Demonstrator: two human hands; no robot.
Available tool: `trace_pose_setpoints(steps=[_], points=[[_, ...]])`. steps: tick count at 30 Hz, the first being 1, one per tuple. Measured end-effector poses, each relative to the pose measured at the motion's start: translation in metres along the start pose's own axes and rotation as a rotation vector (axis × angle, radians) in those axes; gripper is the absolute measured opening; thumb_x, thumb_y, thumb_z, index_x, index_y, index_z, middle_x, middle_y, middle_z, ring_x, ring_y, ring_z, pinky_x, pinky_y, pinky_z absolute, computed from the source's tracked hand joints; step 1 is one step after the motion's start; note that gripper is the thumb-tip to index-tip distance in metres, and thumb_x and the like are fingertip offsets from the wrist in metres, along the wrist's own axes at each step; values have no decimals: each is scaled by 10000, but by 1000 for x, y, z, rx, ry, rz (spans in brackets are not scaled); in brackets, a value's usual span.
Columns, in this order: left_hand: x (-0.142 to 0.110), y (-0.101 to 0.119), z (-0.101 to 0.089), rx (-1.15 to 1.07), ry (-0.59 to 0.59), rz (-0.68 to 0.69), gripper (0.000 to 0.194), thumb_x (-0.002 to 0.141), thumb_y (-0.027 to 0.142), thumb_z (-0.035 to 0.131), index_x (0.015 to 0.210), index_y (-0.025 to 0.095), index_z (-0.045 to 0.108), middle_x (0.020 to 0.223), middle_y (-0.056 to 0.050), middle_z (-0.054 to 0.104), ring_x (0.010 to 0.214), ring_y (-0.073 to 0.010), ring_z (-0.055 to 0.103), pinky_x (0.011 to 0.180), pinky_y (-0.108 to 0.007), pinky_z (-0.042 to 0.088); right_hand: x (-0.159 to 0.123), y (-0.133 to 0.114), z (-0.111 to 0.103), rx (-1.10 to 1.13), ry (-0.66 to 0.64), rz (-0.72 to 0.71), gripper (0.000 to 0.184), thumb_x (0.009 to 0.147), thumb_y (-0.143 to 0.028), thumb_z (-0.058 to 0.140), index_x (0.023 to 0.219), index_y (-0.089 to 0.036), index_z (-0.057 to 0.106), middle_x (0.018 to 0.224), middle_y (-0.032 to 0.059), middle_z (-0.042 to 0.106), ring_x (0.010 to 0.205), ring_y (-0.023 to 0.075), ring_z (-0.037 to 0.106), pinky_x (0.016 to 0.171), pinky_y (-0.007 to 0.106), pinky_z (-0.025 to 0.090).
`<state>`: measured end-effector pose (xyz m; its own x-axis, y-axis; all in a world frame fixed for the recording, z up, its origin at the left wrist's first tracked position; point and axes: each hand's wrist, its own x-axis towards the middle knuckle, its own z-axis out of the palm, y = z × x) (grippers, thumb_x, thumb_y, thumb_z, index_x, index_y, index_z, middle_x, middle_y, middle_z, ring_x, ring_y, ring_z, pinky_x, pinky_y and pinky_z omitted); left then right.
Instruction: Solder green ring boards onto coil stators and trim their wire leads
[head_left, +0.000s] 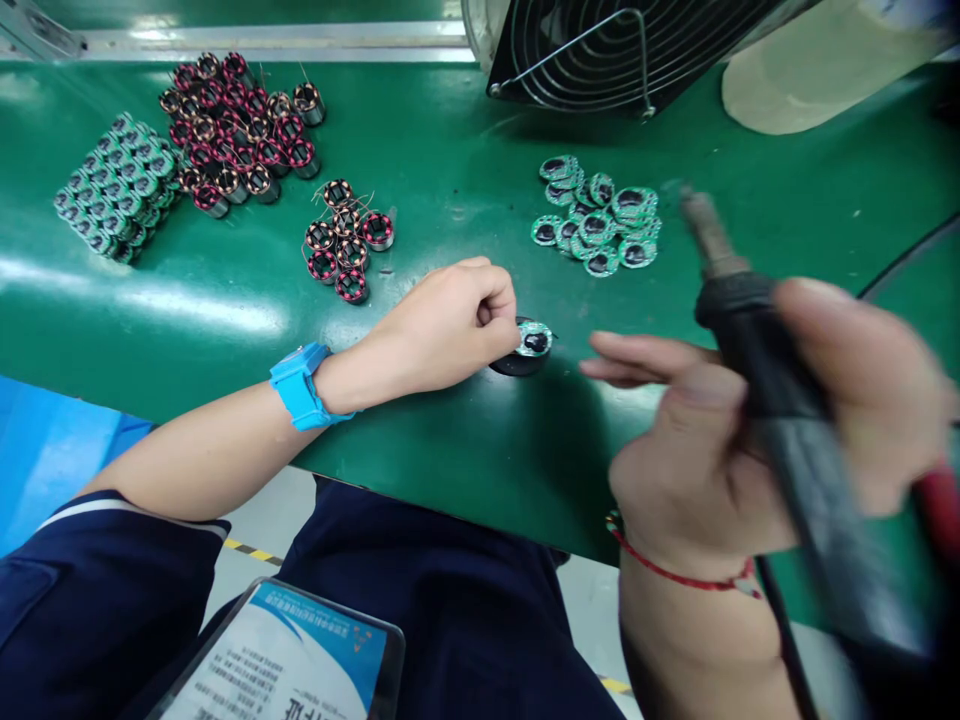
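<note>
My left hand (pixel 457 325), with a blue watch (pixel 300 385) on its wrist, is closed in a pinch at the left edge of a small round green circuit board (pixel 535 340). The board lies on a black round base (pixel 517 367); the fingertips partly hide both. My right hand (pixel 701 470) is closed around the handle of a soldering iron (pixel 780 360), held high, close to the camera and to the right of the board. Hand and iron are blurred. The iron's tip points up and left, away from the board.
Loose round circuit boards (pixel 596 228) lie beyond my hands. To the left are wound copper coils (pixel 240 125), a smaller coil group (pixel 349 240) and a stacked block of green boards (pixel 116 190). A fan (pixel 600 50) stands at the back. A black cable (pixel 911 250) runs at right.
</note>
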<state>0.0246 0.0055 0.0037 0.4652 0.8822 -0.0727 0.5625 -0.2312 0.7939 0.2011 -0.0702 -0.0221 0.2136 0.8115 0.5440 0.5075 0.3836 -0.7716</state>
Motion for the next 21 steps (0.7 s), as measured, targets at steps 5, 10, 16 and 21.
trace_pose_setpoints(steps=[5, 10, 16, 21], points=[[1, 0, 1, -11, -3, 0, 171, 740, 26, 545, 634, 159, 530, 687, 25, 515, 662, -94, 474, 614, -262, 375, 5, -4, 10, -131, -378, -67, 548, 872, -176, 614, 1374, -340, 472, 1209, 29, 695, 1127, 234, 662, 977, 431, 544], [-1, -4, -1, -42, -13, 6, 155, 764, 32, 526, 678, 160, 541, 719, 20, 521, 661, -96, 478, 616, -263, 381, 6, 0, 13, -164, -516, -31, 549, 894, -152, 559, 1390, -345, 423, 1243, 25, 680, 1132, 214, 650, 939, 400, 550], [-12, -11, -14, 4, -138, 131, 138, 775, 72, 573, 871, 169, 547, 828, 2, 557, 759, -119, 518, 687, -263, 428, 6, 3, 15, -257, -443, -74, 510, 856, -228, 642, 1329, -324, 475, 1104, 34, 712, 962, 223, 670, 850, 392, 555], [-13, -9, -10, 4, -140, 153, 94, 814, 70, 583, 813, 160, 558, 816, -1, 544, 764, -117, 526, 703, -262, 431, 5, 5, 15, -267, -444, -96, 557, 849, -280, 662, 1361, -290, 442, 1111, 53, 711, 968, 241, 666, 851, 406, 539]])
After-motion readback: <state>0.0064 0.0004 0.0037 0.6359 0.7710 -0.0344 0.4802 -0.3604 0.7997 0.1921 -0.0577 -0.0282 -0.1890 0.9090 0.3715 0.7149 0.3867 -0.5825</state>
